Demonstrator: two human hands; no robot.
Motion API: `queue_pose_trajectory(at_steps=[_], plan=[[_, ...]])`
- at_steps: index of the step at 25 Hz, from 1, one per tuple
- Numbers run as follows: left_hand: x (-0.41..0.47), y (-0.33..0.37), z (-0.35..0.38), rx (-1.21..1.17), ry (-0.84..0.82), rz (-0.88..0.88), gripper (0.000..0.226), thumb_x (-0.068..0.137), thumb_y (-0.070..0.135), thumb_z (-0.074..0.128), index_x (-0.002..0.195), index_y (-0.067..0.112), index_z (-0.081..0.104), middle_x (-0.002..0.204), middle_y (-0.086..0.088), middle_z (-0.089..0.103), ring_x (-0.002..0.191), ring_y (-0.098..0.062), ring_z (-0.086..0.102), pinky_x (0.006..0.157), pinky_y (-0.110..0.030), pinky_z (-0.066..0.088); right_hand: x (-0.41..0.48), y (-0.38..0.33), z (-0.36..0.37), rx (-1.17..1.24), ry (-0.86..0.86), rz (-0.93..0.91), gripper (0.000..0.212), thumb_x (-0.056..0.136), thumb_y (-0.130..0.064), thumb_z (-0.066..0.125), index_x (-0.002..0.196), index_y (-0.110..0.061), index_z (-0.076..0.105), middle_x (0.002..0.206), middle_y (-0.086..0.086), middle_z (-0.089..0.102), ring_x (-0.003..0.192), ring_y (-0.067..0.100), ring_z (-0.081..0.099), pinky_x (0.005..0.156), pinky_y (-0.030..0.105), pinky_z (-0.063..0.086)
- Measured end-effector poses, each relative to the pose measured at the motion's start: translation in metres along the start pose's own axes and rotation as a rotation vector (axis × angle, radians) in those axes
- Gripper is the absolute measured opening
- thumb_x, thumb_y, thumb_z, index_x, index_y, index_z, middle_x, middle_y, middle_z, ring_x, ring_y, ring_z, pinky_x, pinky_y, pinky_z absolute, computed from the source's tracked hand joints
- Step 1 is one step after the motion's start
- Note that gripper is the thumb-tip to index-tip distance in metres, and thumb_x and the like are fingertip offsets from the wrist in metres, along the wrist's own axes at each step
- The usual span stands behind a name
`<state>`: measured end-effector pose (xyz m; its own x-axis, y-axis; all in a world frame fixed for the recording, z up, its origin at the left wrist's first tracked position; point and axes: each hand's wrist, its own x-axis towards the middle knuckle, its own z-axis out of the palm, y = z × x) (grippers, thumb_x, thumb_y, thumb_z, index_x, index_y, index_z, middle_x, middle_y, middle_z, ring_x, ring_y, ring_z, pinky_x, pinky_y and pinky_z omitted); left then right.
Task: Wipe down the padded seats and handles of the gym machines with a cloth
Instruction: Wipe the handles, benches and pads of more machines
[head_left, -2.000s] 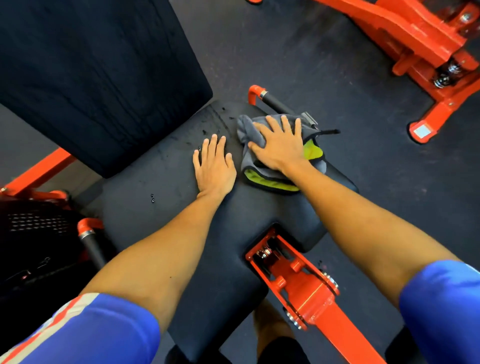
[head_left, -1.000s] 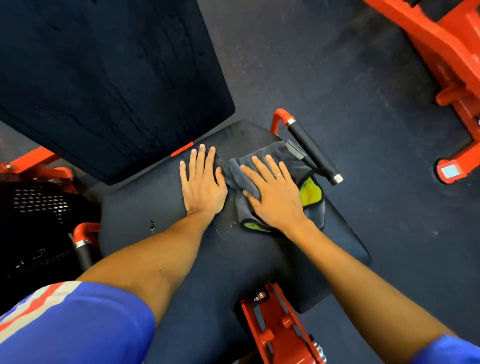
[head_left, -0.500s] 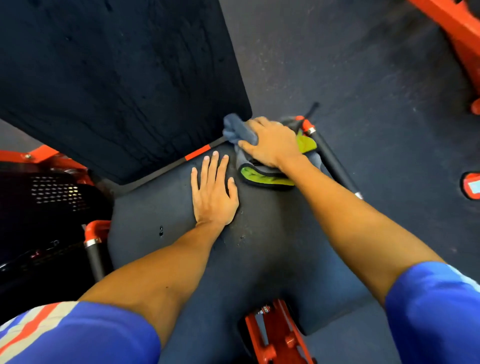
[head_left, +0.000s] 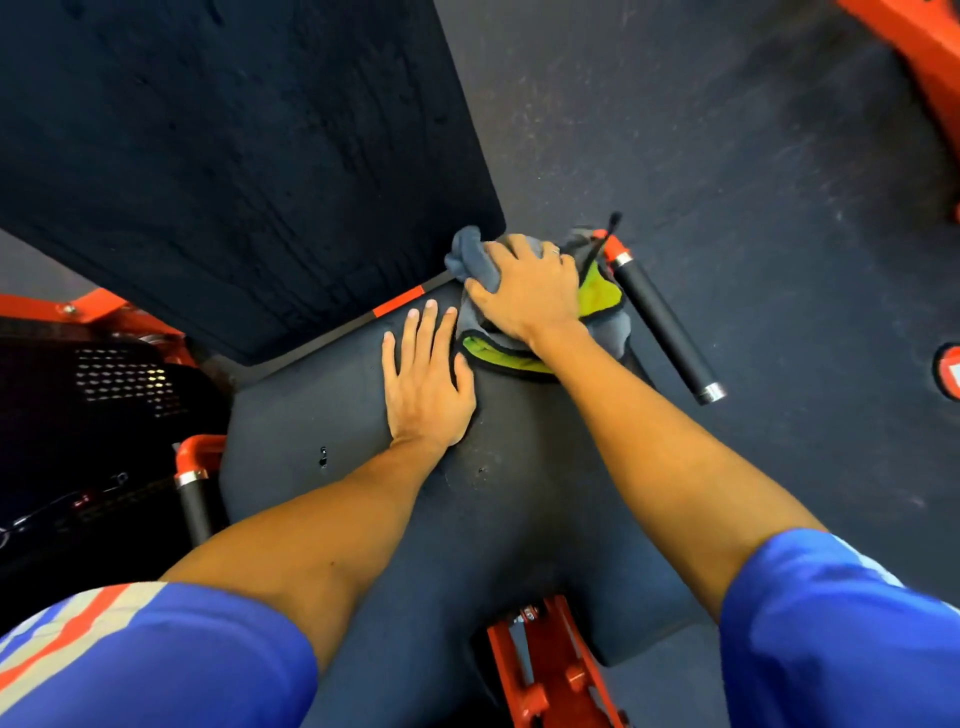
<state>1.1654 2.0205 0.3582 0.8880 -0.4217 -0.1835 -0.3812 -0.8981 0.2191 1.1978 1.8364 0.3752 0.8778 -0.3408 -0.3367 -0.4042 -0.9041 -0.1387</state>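
The cloth (head_left: 602, 293) sat bunched at the rear edge of the seat (head_left: 363, 493), upper centre of the frame, under the backrest (head_left: 234, 156). The right hand (head_left: 530, 293) curled its fingers round it, likely to work that seam. The left hand (head_left: 423, 387) lay flat with straight fingers, probably bracing.

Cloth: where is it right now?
In the head view, the cloth is bunched under the right hand at the seat pad's far right corner, between the backrest and the right handle.

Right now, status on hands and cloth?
Left hand flat on seat. Right hand gripping cloth at seat's back corner. Handle beside it, nothing blocking.
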Motion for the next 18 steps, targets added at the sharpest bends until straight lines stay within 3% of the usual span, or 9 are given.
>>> queue_pose_trajectory(at_steps=[3, 6, 11, 13, 16, 18], plan=[[0.0, 0.0, -0.001, -0.013, -0.006, 0.001, 0.059, 0.103, 0.038, 0.028, 0.161, 0.026, 0.027, 0.17, 0.003, 0.018, 0.157, -0.017, 0.012, 0.127, -0.05, 0.012, -0.049, 0.025, -0.002, 0.048, 0.096, 0.187, 0.067, 0.093, -0.067, 0.039, 0.151, -0.033, 0.045, 0.152, 0.002, 0.05, 0.127, 0.046, 0.052, 0.098, 0.055, 0.044], [-0.001, 0.003, -0.002, -0.009, -0.007, -0.013, 0.059, 0.103, 0.038, 0.027, 0.161, 0.025, 0.027, 0.17, 0.002, 0.018, 0.157, -0.018, 0.012, 0.126, -0.051, 0.012, -0.108, 0.03, 0.007, 0.026, 0.085, 0.186, 0.069, 0.097, -0.063, 0.038, 0.159, -0.033, 0.036, 0.165, 0.006, 0.036, 0.147, 0.047, 0.034, 0.115, 0.061, 0.032], [0.001, 0.003, -0.002, 0.011, -0.012, 0.003, 0.06, 0.102, 0.037, 0.026, 0.161, 0.026, 0.024, 0.17, 0.002, 0.017, 0.157, -0.018, 0.011, 0.127, -0.05, 0.012, -0.046, 0.013, 0.002, 0.121, -0.012, 0.282, 0.069, 0.099, -0.063, 0.04, 0.162, -0.037, 0.027, 0.171, 0.002, 0.023, 0.156, 0.044, 0.013, 0.123, 0.064, 0.013], [0.0, 0.0, -0.001, 0.019, -0.02, 0.007, 0.061, 0.102, 0.038, 0.023, 0.161, 0.026, 0.023, 0.17, 0.002, 0.016, 0.157, -0.018, 0.011, 0.127, -0.05, 0.011, -0.049, 0.003, 0.006, 0.099, 0.006, 0.219, 0.068, 0.101, -0.061, 0.039, 0.162, -0.035, 0.029, 0.171, 0.003, 0.023, 0.157, 0.043, 0.013, 0.124, 0.064, 0.009], [0.0, 0.001, -0.001, 0.007, -0.032, 0.002, 0.061, 0.101, 0.037, 0.02, 0.161, 0.025, 0.023, 0.17, 0.003, 0.015, 0.157, -0.017, 0.009, 0.127, -0.049, 0.009, -0.117, 0.0, 0.016, 0.015, 0.115, -0.039, 0.064, 0.101, -0.058, 0.04, 0.159, -0.031, 0.039, 0.167, 0.005, 0.034, 0.155, 0.041, 0.024, 0.123, 0.061, 0.018], [0.002, 0.0, -0.002, -0.026, -0.036, -0.004, 0.06, 0.103, 0.037, 0.022, 0.161, 0.026, 0.023, 0.171, 0.003, 0.014, 0.158, -0.016, 0.007, 0.127, -0.049, 0.008, -0.158, 0.012, 0.019, 0.018, 0.099, -0.12, 0.063, 0.1, -0.06, 0.044, 0.156, -0.031, 0.045, 0.165, 0.005, 0.038, 0.153, 0.038, 0.03, 0.122, 0.058, 0.024]])
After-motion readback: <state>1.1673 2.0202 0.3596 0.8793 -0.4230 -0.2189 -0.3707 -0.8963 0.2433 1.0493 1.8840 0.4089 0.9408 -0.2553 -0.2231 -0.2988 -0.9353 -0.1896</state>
